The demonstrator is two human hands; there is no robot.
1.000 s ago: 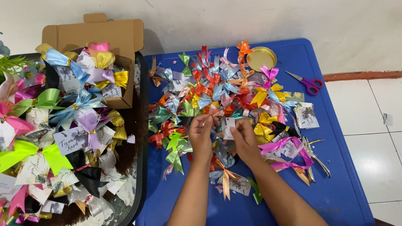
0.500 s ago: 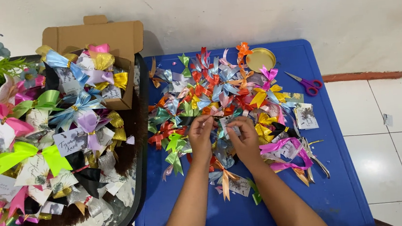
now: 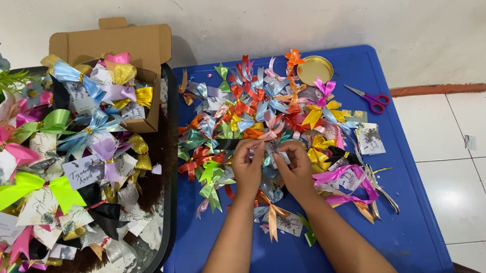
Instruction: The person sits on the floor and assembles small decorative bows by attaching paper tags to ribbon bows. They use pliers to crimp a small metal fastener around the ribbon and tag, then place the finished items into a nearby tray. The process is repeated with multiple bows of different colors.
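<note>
- Left hand (image 3: pixel 250 166) and right hand (image 3: pixel 296 164) brought together over the middle of the blue table (image 3: pixel 425 208), fingertips pinched on one small ribbon bow with its card (image 3: pixel 272 151); exact piece hard to tell among the others.
- Both grips closed to a pinch, thumbs and forefingers meeting on that piece, which sits between the two hands, just above the ribbon pile (image 3: pixel 264 111).
- Done, by appearance: black tray (image 3: pixel 167 178) at left heaped with tagged bows; cardboard box (image 3: pixel 124 53) behind it also filled.
- Left, by appearance: large loose pile still spread on the table, untagged cards (image 3: pixel 369 139) beside it.
- Purple-handled scissors (image 3: pixel 370 99) and gold round lid (image 3: pixel 314 69) lying apart, untouched.
</note>
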